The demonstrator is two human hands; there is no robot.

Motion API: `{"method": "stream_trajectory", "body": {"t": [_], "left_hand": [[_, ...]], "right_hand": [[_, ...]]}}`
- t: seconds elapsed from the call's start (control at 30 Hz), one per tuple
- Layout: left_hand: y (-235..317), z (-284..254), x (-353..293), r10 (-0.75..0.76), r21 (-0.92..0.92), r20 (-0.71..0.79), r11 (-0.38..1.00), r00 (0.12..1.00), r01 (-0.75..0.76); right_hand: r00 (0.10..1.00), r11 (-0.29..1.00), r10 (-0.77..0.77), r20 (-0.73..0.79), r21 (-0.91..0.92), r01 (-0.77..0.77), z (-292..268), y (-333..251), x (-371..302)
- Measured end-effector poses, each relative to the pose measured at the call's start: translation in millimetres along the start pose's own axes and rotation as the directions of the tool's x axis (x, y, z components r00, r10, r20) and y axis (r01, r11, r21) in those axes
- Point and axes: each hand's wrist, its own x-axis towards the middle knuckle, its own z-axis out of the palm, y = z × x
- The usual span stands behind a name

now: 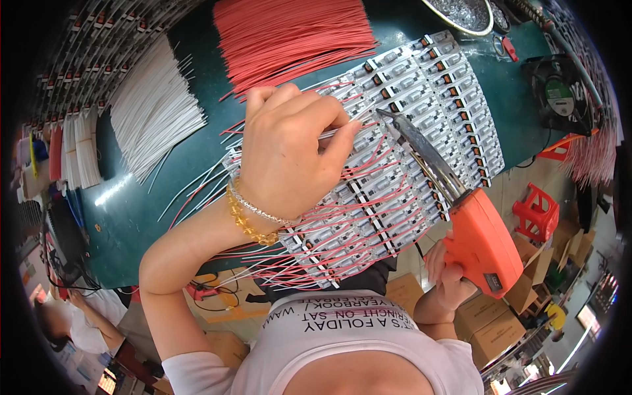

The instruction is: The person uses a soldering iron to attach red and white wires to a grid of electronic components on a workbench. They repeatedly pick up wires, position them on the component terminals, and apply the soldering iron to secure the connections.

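Observation:
My left hand (289,148) is over the panel of small circuit boards (395,85), its thumb and fingers pinched together. A thin wire appears to be between the fingertips, though the hand hides most of it. A soldering gun (484,243) with an orange-red body is gripped in my right hand (447,273). Its dark tip points up and left, ending close to my left fingertips, just over the boards. Red and white wires (342,210) run leftward from many boards, in rows below my left hand.
A pile of red wires (296,39) lies at the far side of the green table (105,243), with white wires (155,108) to its left. A metal bowl (464,13) and black fan (558,95) stand at right. Another person (85,322) sits at lower left.

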Motion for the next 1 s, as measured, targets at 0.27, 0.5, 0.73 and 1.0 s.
{"method": "stream_trajectory", "body": {"t": [0.27, 0.5, 0.73, 1.0], "left_hand": [[0, 0, 1, 0.02, 0.01, -0.015, 1.0, 1.0, -0.02], [0, 1, 0, 0.035, 0.022, -0.027, 0.999, 0.999, -0.035], [0, 3, 0, 0.035, 0.031, -0.026, 0.999, 0.999, -0.034], [7, 6, -6, 0.069, 0.075, -0.028, 0.995, 0.997, -0.066]], "right_hand": [[0.996, 0.988, -0.064, -0.056, -0.142, 0.055, -13, 17, -12], [0.995, 0.996, -0.086, -0.046, -0.016, 0.085, 1, 0, 1], [0.997, 0.994, -0.054, -0.047, 0.089, 0.058, -8, 0, -3], [0.999, 0.999, -0.031, -0.017, 0.038, 0.031, -15, 9, -14]]}}
